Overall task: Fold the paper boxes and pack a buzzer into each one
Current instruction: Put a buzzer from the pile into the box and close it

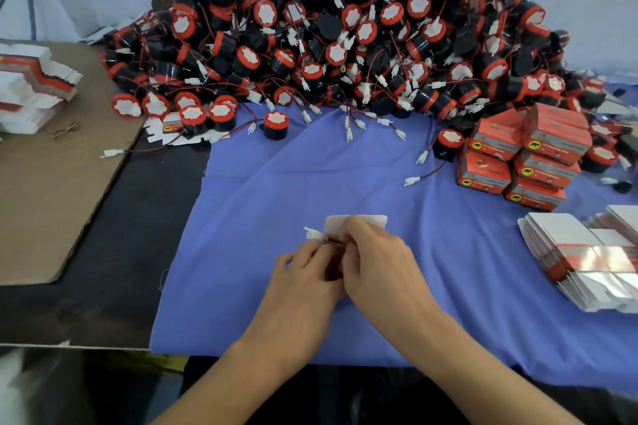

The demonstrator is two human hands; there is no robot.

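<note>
Left grip (303,272): fingers curled onto the left side of the box, tips by the wire; grasping it.
Right grip (376,262): fingers curled over the box from the right; grasping it too.
Box (355,222): mid-cloth between both grips, white flap standing open at its 12 o'clock.
Buzzer (332,271): dark shape between the grips, likely in the box; mostly hidden, so I cannot tell if it is seated.
Plug (312,234): white, on its wire, poking out at the box's 10 o'clock, outside the card.
Risk, wire: closing the flap now would likely pinch the wire or leave the plug outside, and the flap may crease.
Risk, card: a squeeze from both sides could buckle the thin walls.
Risk, pile (328,28): heaped at 12 o'clock with loose leads trailing onto the cloth; a snagged lead could drag buzzers down.
Edge: cloth (241,217) ends at 6 o'clock, near the forearms; a slipped box could go off the tabletop.
Room: open cloth at 9 and 12 o'clock of the grips.
Right side: packed boxes (524,155) at 2 o'clock and flats (587,262) at 3 o'clock, both well apart.
Left side: cardboard (51,200) at 9 o'clock, with a spare stack (34,86) at 10.
</note>
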